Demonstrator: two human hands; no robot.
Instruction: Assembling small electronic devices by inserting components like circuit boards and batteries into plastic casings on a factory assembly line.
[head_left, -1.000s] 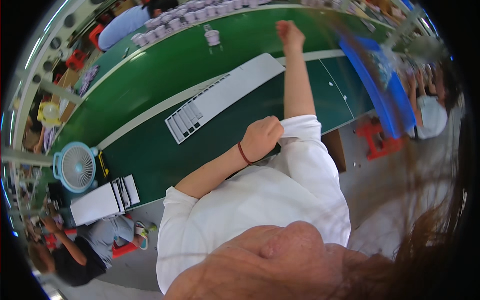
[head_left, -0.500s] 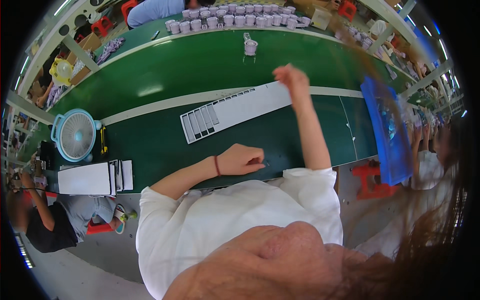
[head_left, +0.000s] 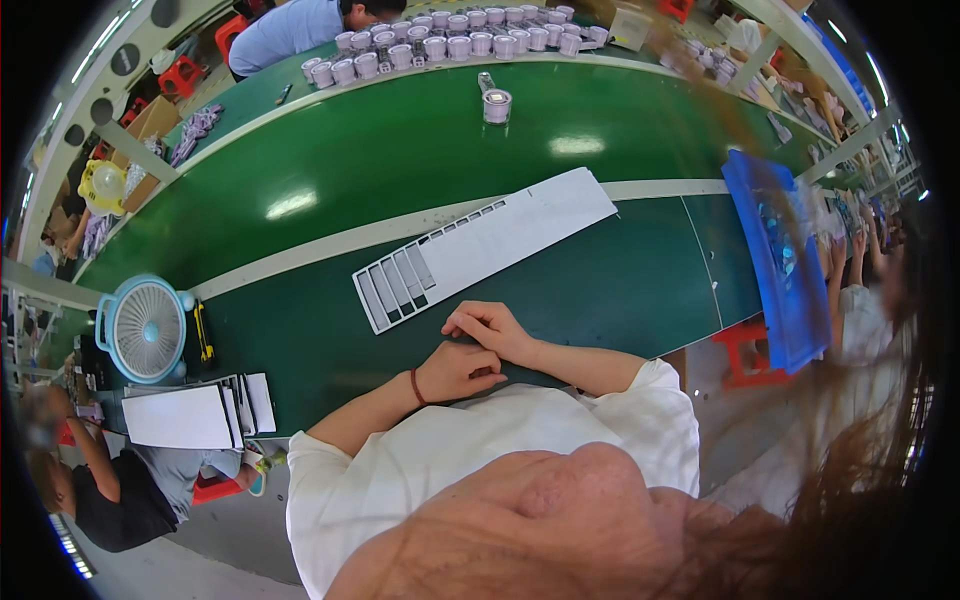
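My left hand [head_left: 455, 374], with a dark red band at its wrist, rests at the near edge of the dark green table [head_left: 300, 330]. Its fingers are curled in and I see nothing in them. Against it lies my right hand [head_left: 497, 332], fingers loosely bent and a little apart, holding nothing. Just beyond both hands, a long pale grey panel [head_left: 520, 230] lies slanted across the table. Slot-like openings run along its left end and part of its far edge; neither hand touches it.
On the left stand a light blue fan [head_left: 150, 328] and a stack of white panels [head_left: 185, 417]. A green conveyor belt [head_left: 390, 150] carries one pale lilac cup-shaped part [head_left: 496, 106]; several more stand behind it. At right is a blue bin [head_left: 775, 260]. Other people sit nearby.
My right hand has come back from the panel's far right end to rest by my left hand. The lilac part on the belt has shifted slightly left and nearer in view.
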